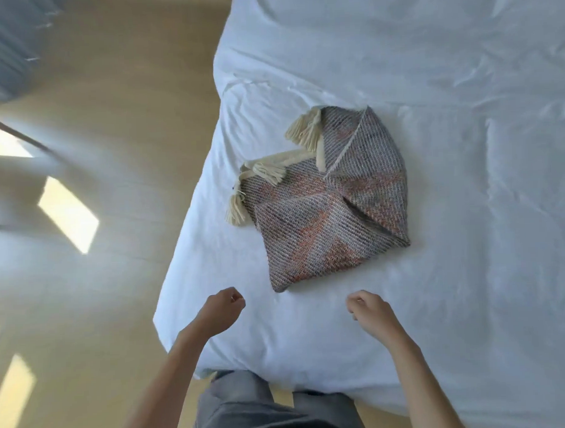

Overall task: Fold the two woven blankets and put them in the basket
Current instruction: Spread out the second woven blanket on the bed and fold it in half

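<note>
**Clerk:** Largest item first?

**Inspector:** A bed (pixel 429 64) under a white, creased sheet fills the right and centre of the view. Its near corner is against the person's legs. To the left is a tan floor (pixel 110 91) with bright sun patches (pixel 68 215) on it. This part of the view is blurred.

**Clerk:** Anything else at the margins?

**Inspector:** Blue-grey striped fabric (pixel 3 47) at the upper left corner. It is too blurred to identify further. Grey trousers (pixel 243 413) are at the bottom edge, between the forearms.

**Clerk:** Where is the task item?

**Inspector:** One woven blanket (pixel 323 218), grey with salmon-orange bands, lies on the sheet near the bed's left edge. It is folded into a compact, uneven bundle with overlapping flaps on top. Cream tassels (pixel 300 131) spill from its left and upper-left sides onto the sheet. Nothing lies on it or covers it.

**Clerk:** And the hands?

**Inspector:** Both are over the bed, short of the blanket and clear of it. The left hand (pixel 225 308) is near the bed's edge with its fingers curled in to the palm, and it holds nothing. The right hand (pixel 371 311) is likewise curled and holds nothing. The blanket's nearest corner points toward the gap between them.
</note>
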{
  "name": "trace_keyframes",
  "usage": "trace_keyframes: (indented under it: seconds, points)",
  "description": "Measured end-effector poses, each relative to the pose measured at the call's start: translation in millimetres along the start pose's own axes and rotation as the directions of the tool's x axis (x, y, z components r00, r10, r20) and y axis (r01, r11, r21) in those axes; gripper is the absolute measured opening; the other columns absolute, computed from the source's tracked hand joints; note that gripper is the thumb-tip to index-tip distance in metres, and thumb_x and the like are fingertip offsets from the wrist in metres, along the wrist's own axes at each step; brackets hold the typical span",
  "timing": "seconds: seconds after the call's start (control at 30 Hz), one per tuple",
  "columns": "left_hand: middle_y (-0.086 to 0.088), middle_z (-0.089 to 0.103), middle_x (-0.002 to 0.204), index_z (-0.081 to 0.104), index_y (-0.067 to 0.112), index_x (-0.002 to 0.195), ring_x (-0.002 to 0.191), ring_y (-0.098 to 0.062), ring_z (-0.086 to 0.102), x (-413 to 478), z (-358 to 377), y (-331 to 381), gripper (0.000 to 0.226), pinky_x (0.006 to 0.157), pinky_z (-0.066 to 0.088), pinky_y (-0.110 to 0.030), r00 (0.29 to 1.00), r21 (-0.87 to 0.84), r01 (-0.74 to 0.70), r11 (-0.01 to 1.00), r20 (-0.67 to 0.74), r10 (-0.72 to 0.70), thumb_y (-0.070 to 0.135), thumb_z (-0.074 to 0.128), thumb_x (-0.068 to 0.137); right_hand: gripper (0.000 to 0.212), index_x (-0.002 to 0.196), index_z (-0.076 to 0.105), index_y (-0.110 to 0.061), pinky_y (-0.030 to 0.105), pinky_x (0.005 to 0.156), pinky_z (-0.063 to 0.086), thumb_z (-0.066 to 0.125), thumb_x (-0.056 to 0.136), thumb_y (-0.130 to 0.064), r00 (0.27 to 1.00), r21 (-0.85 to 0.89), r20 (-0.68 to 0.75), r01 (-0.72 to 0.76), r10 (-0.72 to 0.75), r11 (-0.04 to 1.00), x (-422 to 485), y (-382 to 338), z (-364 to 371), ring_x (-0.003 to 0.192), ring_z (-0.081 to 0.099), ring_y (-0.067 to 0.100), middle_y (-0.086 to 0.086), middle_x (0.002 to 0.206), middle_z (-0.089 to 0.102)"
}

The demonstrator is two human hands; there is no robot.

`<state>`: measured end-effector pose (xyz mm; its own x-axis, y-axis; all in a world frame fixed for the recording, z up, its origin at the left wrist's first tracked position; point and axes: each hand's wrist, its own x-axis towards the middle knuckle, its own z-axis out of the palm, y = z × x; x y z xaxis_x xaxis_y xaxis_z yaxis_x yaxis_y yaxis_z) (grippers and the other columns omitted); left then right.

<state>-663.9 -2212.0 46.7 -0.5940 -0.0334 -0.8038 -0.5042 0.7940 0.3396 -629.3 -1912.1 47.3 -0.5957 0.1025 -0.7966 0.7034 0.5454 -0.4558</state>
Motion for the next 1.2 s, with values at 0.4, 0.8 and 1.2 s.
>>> trace_keyframes:
  seconds: [0.4, 0.8, 1.2]
  points:
    - [-0.006, 0.062, 0.093, 0.06, 0.012, 0.095, 0.089, -0.024, 0.061, 81.6, -17.2, 61.4, 0.015, 0.071, 0.045, -0.028, 0.991, -0.115, -0.012, 0.993, -0.137, -0.004, 0.019, 0.047, 0.09, 0.023, 0.092, 0.06, -0.013, 0.035, 0.067, 0.047, 0.043, 0.094, -0.027, 0.978, -0.36, 0.097, 0.21, -0.187, 0.909, 107.8, -83.1, -41.2, 0.081, 0.06, 0.023, 0.007, 0.087, 0.065]
    - [-0.015, 0.032, 0.135, 0.036, 0.007, 0.133, 0.125, -0.035, 0.032, 258.3, -60.9, 104.9, 0.051, 0.103, 0.03, -0.047, 0.896, 0.049, -0.013, 0.999, -0.444, 0.033, 0.012, 0.044, 0.082, 0.052, 0.143, 0.031, -0.02, 0.042, 0.111, 0.025, 0.048, 0.094, -0.022, 0.841, -0.714, -0.016, 0.369, -0.54, 0.595, 246.5, -140.0, 14.9, 0.135, 0.027, 0.024, 0.007, 0.147, 0.032]
    - [-0.018, 0.054, 0.112, 0.05, 0.0, 0.111, 0.109, -0.036, 0.044, 298.3, -58.1, 103.7, 0.028, 0.092, 0.037, -0.046, 0.823, 0.208, -0.007, 0.978, -0.554, 0.124, 0.009, 0.037, 0.089, 0.035, 0.125, 0.05, -0.014, 0.042, 0.103, 0.03, 0.045, 0.093, -0.025, 0.889, -0.792, 0.001, 0.28, -0.457, 0.543, 252.1, -119.8, 34.1, 0.117, 0.046, 0.023, 0.004, 0.123, 0.057]
